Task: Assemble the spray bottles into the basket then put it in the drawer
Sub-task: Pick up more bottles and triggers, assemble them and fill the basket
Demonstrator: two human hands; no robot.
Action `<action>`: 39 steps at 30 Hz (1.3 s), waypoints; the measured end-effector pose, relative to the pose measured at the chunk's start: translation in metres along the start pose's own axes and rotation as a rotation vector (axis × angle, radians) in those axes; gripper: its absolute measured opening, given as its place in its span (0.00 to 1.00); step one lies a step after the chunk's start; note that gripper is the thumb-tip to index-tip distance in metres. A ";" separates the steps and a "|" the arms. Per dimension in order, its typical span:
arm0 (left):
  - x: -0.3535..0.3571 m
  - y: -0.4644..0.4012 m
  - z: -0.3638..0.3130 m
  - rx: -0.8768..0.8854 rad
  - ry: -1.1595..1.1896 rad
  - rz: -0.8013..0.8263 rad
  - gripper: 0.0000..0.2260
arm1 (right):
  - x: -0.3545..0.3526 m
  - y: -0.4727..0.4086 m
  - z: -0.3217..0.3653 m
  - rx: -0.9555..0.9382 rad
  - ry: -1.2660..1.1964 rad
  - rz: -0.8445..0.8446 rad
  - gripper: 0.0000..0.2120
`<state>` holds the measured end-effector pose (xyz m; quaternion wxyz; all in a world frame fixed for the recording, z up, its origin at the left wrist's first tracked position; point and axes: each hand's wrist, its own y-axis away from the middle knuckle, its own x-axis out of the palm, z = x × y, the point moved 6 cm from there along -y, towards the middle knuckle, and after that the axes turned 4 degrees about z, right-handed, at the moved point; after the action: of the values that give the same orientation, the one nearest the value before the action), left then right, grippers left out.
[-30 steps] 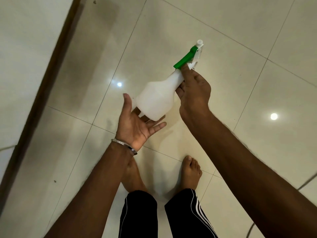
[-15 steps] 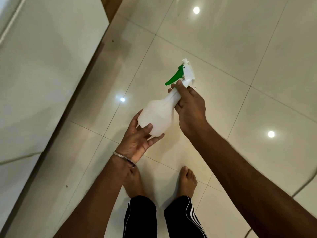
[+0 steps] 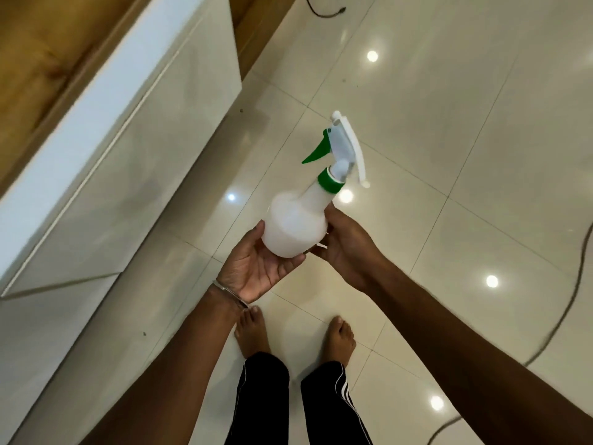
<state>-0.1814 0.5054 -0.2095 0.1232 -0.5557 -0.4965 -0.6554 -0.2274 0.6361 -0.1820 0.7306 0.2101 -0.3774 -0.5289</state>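
Glossy cream floor tiles [image 3: 417, 252] mirror round ceiling lights under 2 bare feet. Above them, the left hand [image 3: 256, 268] cups the base of a frosted white plastic bottle [image 3: 295, 223]; the right hand [image 3: 346, 242] wraps its side, fingers probably curled behind. Far left, a glossy white cabinet [image 3: 144, 139]; far right, a dark cable [image 3: 571, 300].

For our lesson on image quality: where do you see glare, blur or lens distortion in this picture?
Head view: round lamp glare spots on the glossy floor; straight cabinet edges splay from the wide-angle lens; the cable at right is smeared by blur; the bottle and both hands stay sharp.
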 end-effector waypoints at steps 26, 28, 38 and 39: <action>0.009 0.248 -0.061 0.730 -0.368 -0.833 0.03 | 0.195 0.097 -0.015 -0.196 0.211 0.047 0.13; 0.001 0.277 -0.065 0.790 -0.320 -0.865 0.03 | 0.219 0.104 -0.026 -0.185 0.233 0.062 0.13; -0.044 0.453 -0.125 0.994 -0.243 -0.984 0.04 | 0.402 0.133 -0.079 -0.211 0.290 0.168 0.12; -0.047 0.475 -0.133 1.012 -0.243 -0.994 0.03 | 0.425 0.138 -0.082 -0.218 0.305 0.178 0.13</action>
<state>0.0933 0.1562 0.0096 -0.0031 -0.2077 -0.9438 -0.2571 -0.0130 0.2816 0.0036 0.8415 0.1731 -0.2200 -0.4621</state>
